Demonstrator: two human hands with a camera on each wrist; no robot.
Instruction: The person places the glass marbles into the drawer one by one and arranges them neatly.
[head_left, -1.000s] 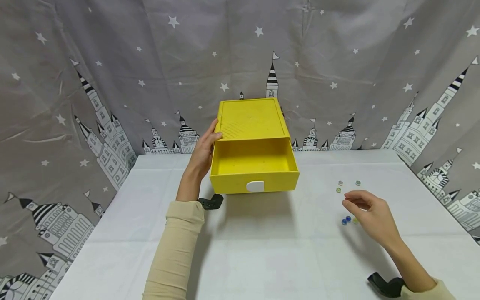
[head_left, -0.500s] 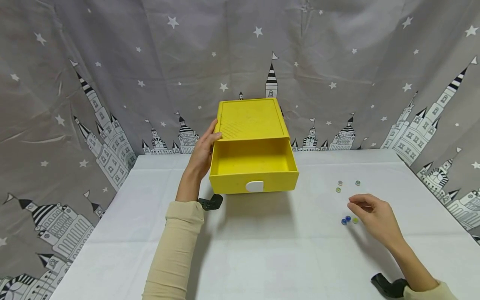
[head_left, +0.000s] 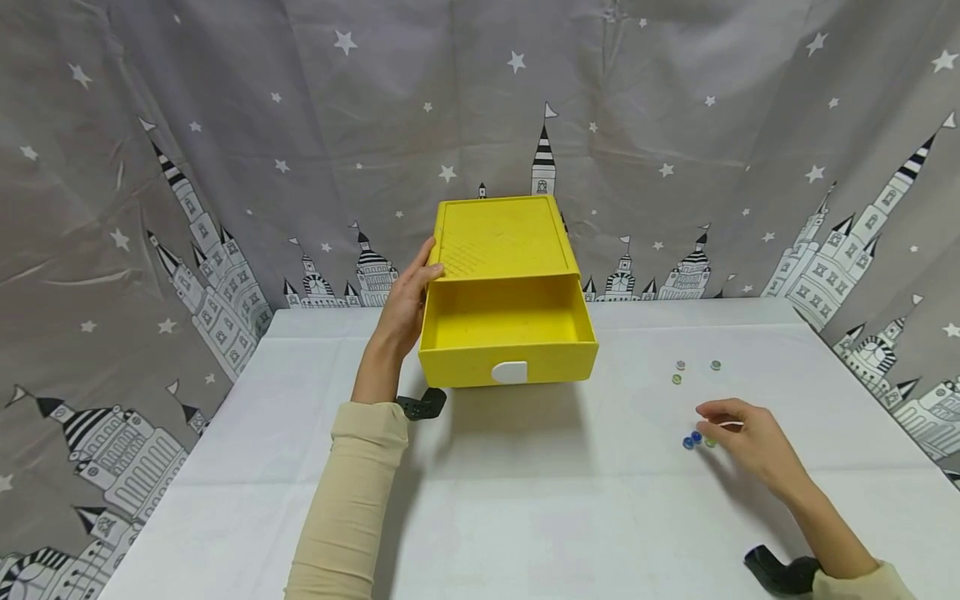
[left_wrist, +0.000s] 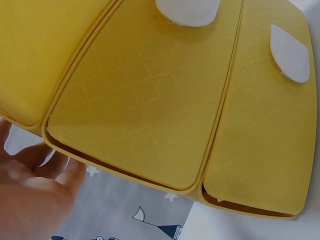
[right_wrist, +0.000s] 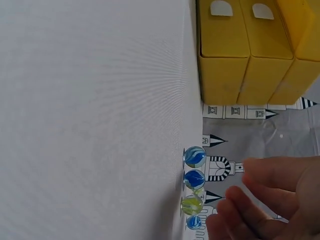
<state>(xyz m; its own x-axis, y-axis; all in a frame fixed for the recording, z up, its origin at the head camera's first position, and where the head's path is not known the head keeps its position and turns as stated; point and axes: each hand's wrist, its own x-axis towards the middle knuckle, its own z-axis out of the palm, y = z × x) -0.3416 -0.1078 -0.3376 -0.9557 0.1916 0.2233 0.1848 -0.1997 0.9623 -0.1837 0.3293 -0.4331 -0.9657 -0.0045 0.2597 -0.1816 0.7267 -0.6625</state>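
A yellow drawer cabinet (head_left: 504,237) stands at the back middle, its top drawer (head_left: 457,367) pulled out and bare inside. My left hand (head_left: 405,304) rests along the cabinet's left side, thumb at the top front corner; in the left wrist view its fingers (left_wrist: 70,175) lie against that side. Two blue marbles (head_left: 687,443) and a yellow-green marble (head_left: 710,443) sit together on the right. Close over them hovers my right hand (head_left: 757,442), thumb and fingers apart with nothing between them. The right wrist view shows a yellow-green marble (right_wrist: 192,205) just beyond the fingertips.
Farther back on the white tablecloth (head_left: 615,517) lie a green marble (head_left: 677,379), a pale marble (head_left: 680,365) and a greyish-green marble (head_left: 716,365). Two closed drawers with white handles (left_wrist: 190,10) sit below the top one. A grey castle-print curtain (head_left: 300,125) hangs behind.
My right hand has drawn back slightly and come down closer over the near marbles, its thumb now partly covering the yellow-green one. The left hand and the cabinet have stayed in place.
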